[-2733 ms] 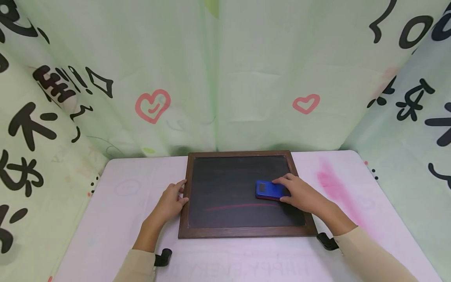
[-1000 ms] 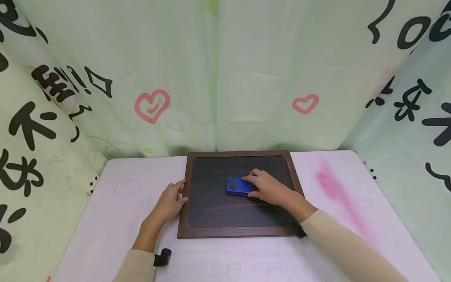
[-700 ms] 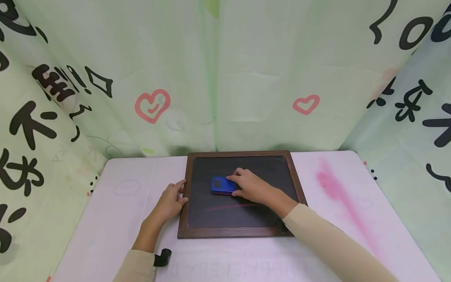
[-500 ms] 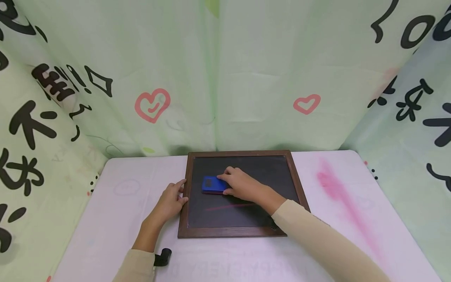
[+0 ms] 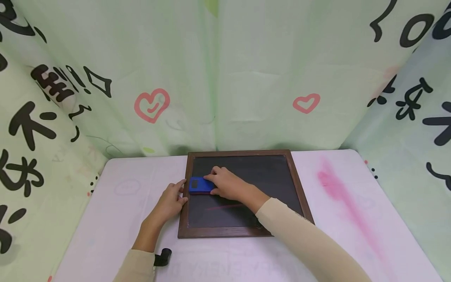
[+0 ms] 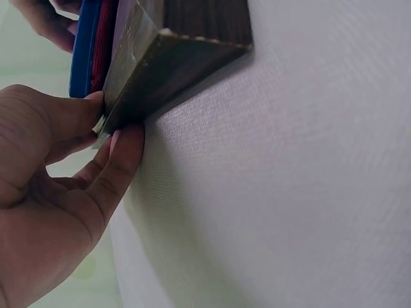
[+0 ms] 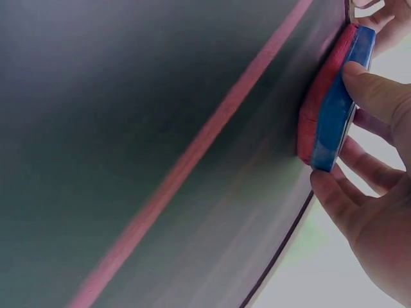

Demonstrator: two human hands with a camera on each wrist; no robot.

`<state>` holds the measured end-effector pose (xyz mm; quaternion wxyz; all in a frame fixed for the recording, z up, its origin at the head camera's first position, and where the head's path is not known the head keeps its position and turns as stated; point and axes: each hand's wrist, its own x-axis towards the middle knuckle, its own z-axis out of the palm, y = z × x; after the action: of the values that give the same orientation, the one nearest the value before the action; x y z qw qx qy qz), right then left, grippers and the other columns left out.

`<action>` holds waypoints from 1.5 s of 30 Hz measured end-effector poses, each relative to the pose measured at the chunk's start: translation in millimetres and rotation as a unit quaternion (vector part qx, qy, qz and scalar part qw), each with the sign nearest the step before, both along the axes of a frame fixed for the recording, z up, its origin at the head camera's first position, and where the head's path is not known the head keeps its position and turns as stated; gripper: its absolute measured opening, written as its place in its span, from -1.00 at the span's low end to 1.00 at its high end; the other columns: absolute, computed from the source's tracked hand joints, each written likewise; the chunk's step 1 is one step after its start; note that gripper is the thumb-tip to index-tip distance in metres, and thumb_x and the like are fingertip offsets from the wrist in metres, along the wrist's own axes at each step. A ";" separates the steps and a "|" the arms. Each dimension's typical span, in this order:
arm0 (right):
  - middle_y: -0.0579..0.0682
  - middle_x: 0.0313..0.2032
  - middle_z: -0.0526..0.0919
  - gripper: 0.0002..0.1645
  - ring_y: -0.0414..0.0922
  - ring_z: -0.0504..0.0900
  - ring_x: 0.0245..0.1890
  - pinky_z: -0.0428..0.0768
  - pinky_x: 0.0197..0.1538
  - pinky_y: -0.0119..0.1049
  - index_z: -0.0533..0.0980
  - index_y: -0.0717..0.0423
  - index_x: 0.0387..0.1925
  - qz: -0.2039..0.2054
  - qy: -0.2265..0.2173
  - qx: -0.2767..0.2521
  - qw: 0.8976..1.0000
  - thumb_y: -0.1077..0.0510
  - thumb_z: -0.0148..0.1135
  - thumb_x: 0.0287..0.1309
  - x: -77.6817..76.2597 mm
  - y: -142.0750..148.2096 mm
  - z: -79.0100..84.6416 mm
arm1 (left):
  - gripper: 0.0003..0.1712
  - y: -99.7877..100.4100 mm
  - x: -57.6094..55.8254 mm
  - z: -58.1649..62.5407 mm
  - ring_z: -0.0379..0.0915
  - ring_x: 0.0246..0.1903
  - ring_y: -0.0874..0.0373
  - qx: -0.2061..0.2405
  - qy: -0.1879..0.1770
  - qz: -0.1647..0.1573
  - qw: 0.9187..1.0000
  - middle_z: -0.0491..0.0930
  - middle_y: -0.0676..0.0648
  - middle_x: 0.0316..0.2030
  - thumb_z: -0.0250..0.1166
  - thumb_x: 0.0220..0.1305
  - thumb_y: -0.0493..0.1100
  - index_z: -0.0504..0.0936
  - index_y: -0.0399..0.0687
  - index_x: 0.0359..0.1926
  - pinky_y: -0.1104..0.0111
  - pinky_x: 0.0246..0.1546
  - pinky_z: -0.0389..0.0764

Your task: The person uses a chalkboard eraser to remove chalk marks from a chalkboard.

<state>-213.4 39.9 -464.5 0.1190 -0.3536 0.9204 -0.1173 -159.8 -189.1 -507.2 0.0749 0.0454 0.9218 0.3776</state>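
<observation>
A small chalkboard (image 5: 253, 172) with a brown wooden frame lies on the table. My left hand (image 5: 170, 201) grips the left side of its frame (image 6: 154, 64), thumb above and fingers at the lower edge. In my right hand (image 5: 229, 184) is a chalkboard eraser (image 5: 199, 185), blue on the back with a red felt face (image 7: 314, 109) against the board. Thumb and fingers hold it by its right end, and its far end reaches the left frame, close to my left fingers. Below it runs a pink chalk line (image 7: 192, 151), its right part hidden by my right forearm in the head view.
The white table (image 5: 134, 219) carries a pink smear (image 5: 332, 184) on the right. Pale green curtains (image 5: 246, 78) with black lettering and red hearts hang behind and on both sides. A black wrist strap mount (image 5: 163, 257) sits at my left cuff.
My right hand has slid the eraser leftward across the board, from its right part to the left frame. My left hand stays on the frame, and the board has not moved.
</observation>
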 end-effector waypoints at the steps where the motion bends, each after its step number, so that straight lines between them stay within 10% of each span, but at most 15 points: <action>1: 0.12 0.21 0.53 -0.33 0.04 0.53 0.11 0.58 0.19 -0.13 0.46 0.07 0.42 0.002 0.001 0.000 1.000 0.03 0.38 0.33 0.3 0.3 -0.4 | -0.27 -0.2 0.0 -0.3 0.48 -0.30 0.09 0.000 0.000 0.001 1.000 0.53 -0.36 0.00 0.33 0.30 -0.44 0.33 -0.38 0.46 0.30 -0.28 0.52; 28: 0.12 0.17 0.54 -0.33 0.04 0.52 0.11 0.57 0.15 -0.07 0.48 0.08 0.40 0.007 -0.009 -0.026 1.000 0.05 0.41 0.31 16.8 59.5 -3.4 | -0.28 -0.4 0.4 -1.8 0.48 -0.32 0.10 0.000 0.017 0.000 1.000 0.54 -0.35 -0.04 0.35 0.27 -0.45 0.36 -0.38 0.44 0.36 -0.33 0.50; 45: 0.09 0.13 0.55 -0.34 0.03 0.54 0.11 0.59 0.15 -0.04 0.52 0.08 0.35 -0.058 -0.015 -0.039 0.997 0.08 0.47 0.24 24.4 130.5 -4.3 | -0.26 -1.2 -1.8 -2.6 0.47 -0.30 0.09 0.003 0.003 0.002 1.000 0.53 -0.36 0.00 0.35 0.28 -0.44 0.34 -0.37 0.46 0.33 -0.30 0.51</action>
<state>-188.9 170.4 -468.8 0.1118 -0.3026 0.9321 -0.1649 -161.6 -190.3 -509.9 0.0711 0.0448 0.9208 0.3808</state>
